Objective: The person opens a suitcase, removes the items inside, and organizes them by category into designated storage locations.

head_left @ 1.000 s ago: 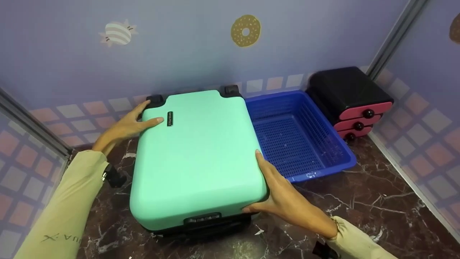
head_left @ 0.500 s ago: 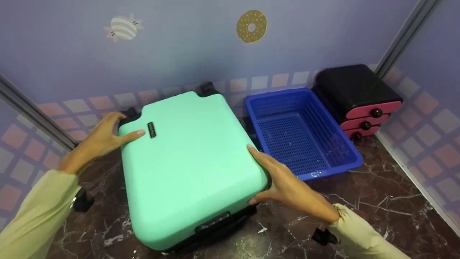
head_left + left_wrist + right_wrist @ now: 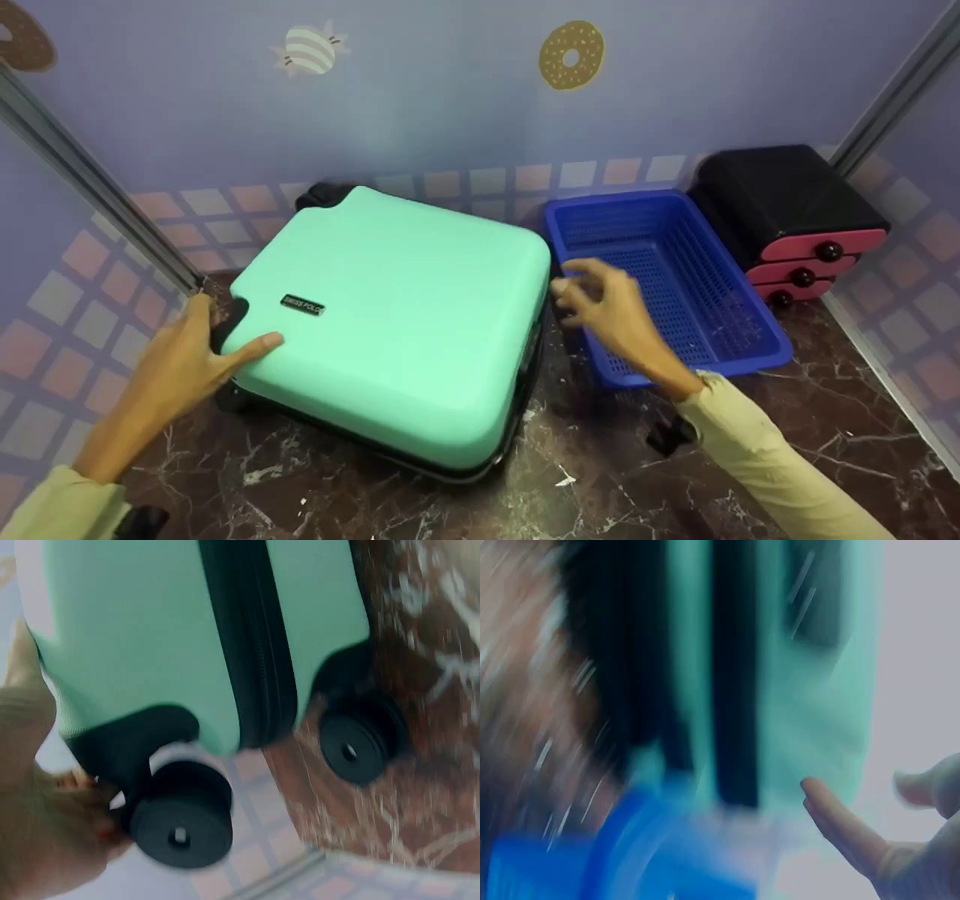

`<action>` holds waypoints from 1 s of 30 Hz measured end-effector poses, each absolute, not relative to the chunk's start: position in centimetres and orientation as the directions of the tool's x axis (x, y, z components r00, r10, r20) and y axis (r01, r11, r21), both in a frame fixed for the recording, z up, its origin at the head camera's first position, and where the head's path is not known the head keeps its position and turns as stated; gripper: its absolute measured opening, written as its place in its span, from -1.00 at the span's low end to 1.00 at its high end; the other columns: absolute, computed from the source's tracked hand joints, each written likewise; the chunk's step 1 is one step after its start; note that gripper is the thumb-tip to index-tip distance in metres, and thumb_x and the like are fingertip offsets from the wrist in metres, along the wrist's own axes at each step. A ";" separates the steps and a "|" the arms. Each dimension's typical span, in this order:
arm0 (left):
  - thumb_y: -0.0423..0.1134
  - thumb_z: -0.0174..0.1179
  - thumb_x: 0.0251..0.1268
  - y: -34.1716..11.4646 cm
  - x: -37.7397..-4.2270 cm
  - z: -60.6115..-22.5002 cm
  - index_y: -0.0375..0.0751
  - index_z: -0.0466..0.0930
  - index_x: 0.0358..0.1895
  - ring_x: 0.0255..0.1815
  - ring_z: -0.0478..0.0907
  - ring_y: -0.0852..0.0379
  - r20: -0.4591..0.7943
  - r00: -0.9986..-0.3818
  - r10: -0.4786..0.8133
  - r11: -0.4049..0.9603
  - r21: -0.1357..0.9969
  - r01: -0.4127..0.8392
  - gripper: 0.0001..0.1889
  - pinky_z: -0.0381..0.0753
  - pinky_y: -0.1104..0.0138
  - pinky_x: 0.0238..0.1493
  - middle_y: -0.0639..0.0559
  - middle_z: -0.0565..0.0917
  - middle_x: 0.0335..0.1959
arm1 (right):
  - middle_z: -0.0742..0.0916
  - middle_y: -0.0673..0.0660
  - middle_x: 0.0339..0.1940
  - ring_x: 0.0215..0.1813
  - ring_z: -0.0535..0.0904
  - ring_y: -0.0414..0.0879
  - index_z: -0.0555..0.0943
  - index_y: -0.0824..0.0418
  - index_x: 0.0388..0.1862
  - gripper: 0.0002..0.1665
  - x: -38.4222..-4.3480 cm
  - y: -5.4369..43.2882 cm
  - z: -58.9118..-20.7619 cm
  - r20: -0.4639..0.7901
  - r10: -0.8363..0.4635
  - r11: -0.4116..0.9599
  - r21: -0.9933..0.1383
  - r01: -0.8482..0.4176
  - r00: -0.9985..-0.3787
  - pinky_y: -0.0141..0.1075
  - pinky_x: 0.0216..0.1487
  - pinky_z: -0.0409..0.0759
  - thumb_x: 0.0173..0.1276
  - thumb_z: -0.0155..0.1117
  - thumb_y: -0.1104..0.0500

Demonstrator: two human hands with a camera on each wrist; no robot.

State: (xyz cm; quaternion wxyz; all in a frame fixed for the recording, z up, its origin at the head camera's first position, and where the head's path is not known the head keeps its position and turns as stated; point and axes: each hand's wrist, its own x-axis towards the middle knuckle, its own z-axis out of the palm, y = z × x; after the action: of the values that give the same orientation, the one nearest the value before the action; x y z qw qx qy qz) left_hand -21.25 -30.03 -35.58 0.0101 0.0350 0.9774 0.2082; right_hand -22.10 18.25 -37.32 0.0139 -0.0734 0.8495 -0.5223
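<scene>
A mint-green hard-shell suitcase [image 3: 405, 300] lies flat on the floor, its small black label [image 3: 302, 304] facing up. Its wheel end points left, and the left wrist view shows two black wheels [image 3: 184, 814] there. My left hand [image 3: 176, 360] grips the near wheel corner, thumb on the top shell and fingers around the side. Just off the suitcase's right end is my right hand [image 3: 611, 307], fingers loosely bent and holding nothing. In the right wrist view its fingers [image 3: 847, 829] extend near the blurred green shell.
Beside the suitcase on the right stands a blue perforated plastic basket [image 3: 765, 358], partly behind my right hand. A black drawer box [image 3: 787, 191] with pink drawer fronts sits against the back wall [image 3: 442, 97]. Dark marble floor [image 3: 637, 465] stretches in front.
The suitcase has turned counterclockwise, its wheel end swinging from the back wall to the left. My right hand has let go of its edge; my left hand has stayed on the wheel corner.
</scene>
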 end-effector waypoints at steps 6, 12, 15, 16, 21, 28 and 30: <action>0.47 0.27 0.26 -27.8 -20.1 -35.8 -0.67 0.20 0.37 -0.63 0.34 -0.01 0.126 -0.992 0.021 0.938 0.342 0.064 0.16 0.31 0.23 -0.62 -0.15 0.41 -0.59 | 0.11 0.25 0.75 0.71 0.07 0.24 -0.04 0.08 0.77 0.29 -20.0 16.2 -37.4 0.046 -0.370 0.558 -0.788 -0.261 -0.928 0.24 0.65 0.06 0.32 0.50 -0.26; 0.55 0.23 0.21 -25.4 -19.7 -35.3 -0.65 0.33 0.17 -0.72 0.17 0.12 0.162 -0.987 0.006 0.959 0.279 0.052 0.12 0.15 0.31 -0.69 0.06 0.22 -0.71 | 0.08 0.19 0.76 0.74 0.00 0.16 -0.08 0.11 0.77 0.20 -25.5 18.2 -38.4 -0.010 -0.381 0.416 -0.895 -0.162 -0.924 0.15 0.69 0.05 0.44 0.44 -0.14; 0.56 0.23 0.18 -23.7 -20.2 -35.3 -0.59 0.36 0.05 -0.72 0.12 0.17 0.197 -0.980 -0.005 0.961 0.270 0.049 0.06 0.13 0.33 -0.69 0.11 0.18 -0.72 | 0.18 0.21 0.74 0.71 0.11 0.15 -0.03 0.11 0.77 0.11 -28.2 19.0 -37.9 -0.053 -0.380 0.406 -0.906 -0.115 -0.924 0.14 0.66 0.17 0.49 0.39 -0.12; 0.56 0.24 0.18 -23.1 -20.4 -35.3 -0.58 0.37 0.02 -0.72 0.11 0.18 0.214 -0.977 -0.006 0.962 0.267 0.052 0.05 0.13 0.33 -0.68 0.12 0.16 -0.72 | 0.23 0.22 0.72 0.69 0.16 0.16 0.01 0.12 0.76 0.07 -28.8 19.2 -37.6 -0.048 -0.369 0.415 -0.902 -0.118 -0.928 0.14 0.64 0.22 0.51 0.37 -0.11; 0.53 0.29 0.16 -20.2 -22.0 -35.3 -0.48 0.39 -0.14 -0.71 0.05 0.20 0.268 -0.963 0.004 0.968 0.242 0.071 -0.06 0.07 0.33 -0.64 0.15 0.11 -0.72 | 0.28 0.35 0.68 0.65 0.22 0.27 0.20 0.20 0.70 -0.07 -28.0 18.9 -36.3 0.027 -0.291 0.548 -0.815 -0.190 -0.956 0.21 0.58 0.31 0.55 0.31 -0.14; 0.54 0.28 0.15 -16.9 -24.1 -35.8 -0.51 0.42 -0.09 -0.71 0.03 0.19 0.283 -0.959 0.029 0.964 0.247 0.102 -0.03 0.00 0.34 -0.62 0.14 0.10 -0.72 | -0.22 0.26 0.76 0.73 -0.26 0.36 0.07 -0.05 0.76 0.41 -24.9 19.9 -36.2 -0.025 -0.338 0.683 -0.694 -0.227 -0.941 0.43 0.59 0.03 0.09 0.64 -0.35; 0.53 0.28 0.17 -16.8 -24.5 -35.9 -0.48 0.41 -0.08 -0.72 0.06 0.17 0.281 -0.959 0.043 0.959 0.258 0.119 -0.05 0.01 0.33 -0.63 0.12 0.12 -0.72 | -0.21 0.24 0.77 0.73 -0.24 0.37 0.08 -0.08 0.76 0.43 -25.4 20.4 -36.3 -0.017 -0.348 0.684 -0.688 -0.242 -0.937 0.43 0.58 0.06 0.03 0.68 -0.34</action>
State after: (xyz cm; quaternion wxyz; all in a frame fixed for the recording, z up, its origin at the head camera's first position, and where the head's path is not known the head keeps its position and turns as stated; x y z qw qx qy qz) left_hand -24.46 -16.83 -35.91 -0.1376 0.0414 0.9800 0.1377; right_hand -25.41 20.44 -36.26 0.0731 -0.1612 0.9147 -0.3634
